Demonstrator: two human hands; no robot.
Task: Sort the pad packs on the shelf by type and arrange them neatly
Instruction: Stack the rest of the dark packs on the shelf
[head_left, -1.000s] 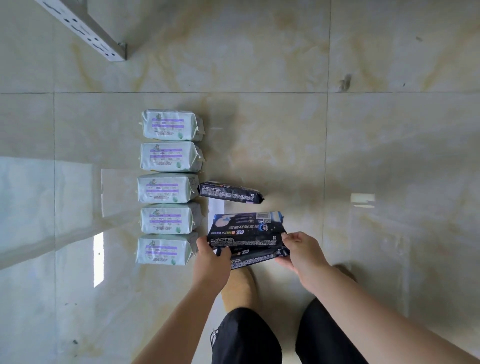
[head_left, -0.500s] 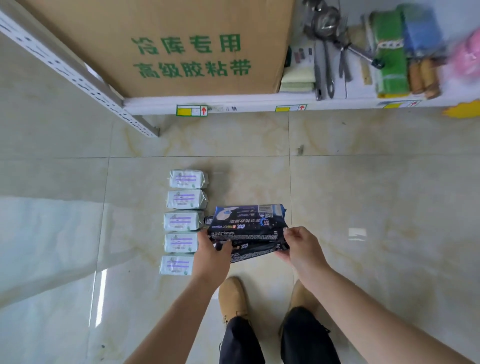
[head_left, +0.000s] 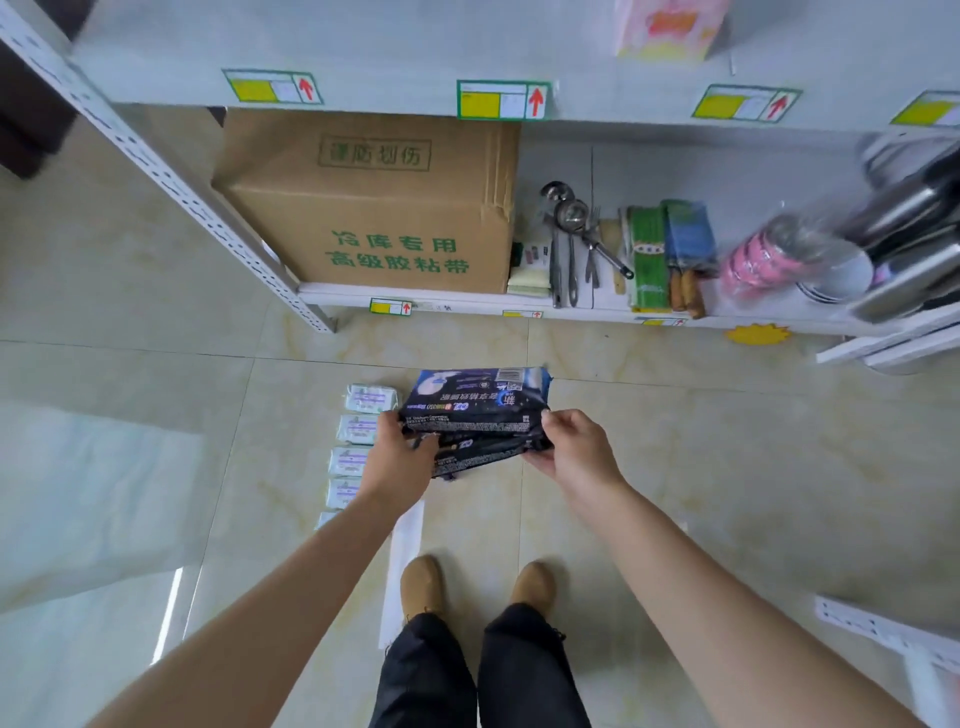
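Observation:
I hold a stack of dark navy pad packs (head_left: 475, 413) in front of me, well above the floor. My left hand (head_left: 402, 452) grips the stack's left end and my right hand (head_left: 571, 447) grips its right end. On the tiled floor below, to the left, lies a column of several pale green pad packs (head_left: 369, 399) with purple labels; my left forearm hides the nearest ones. The white shelf (head_left: 415, 47) with yellow price tags runs across the top of the view.
The bottom shelf holds a big cardboard box (head_left: 374, 208) with green print, metal ladles (head_left: 571, 239), green and blue packets (head_left: 667, 249) and steel bowls (head_left: 883, 244). A pink box (head_left: 670, 26) stands on the upper shelf. A perforated shelf post (head_left: 171, 182) slants at the left. My shoes (head_left: 423, 584) stand below.
I have risen from a crouch with the dark packs still in both hands. The view tilted up, so the shelves came into sight and the floor packs look smaller and farther away.

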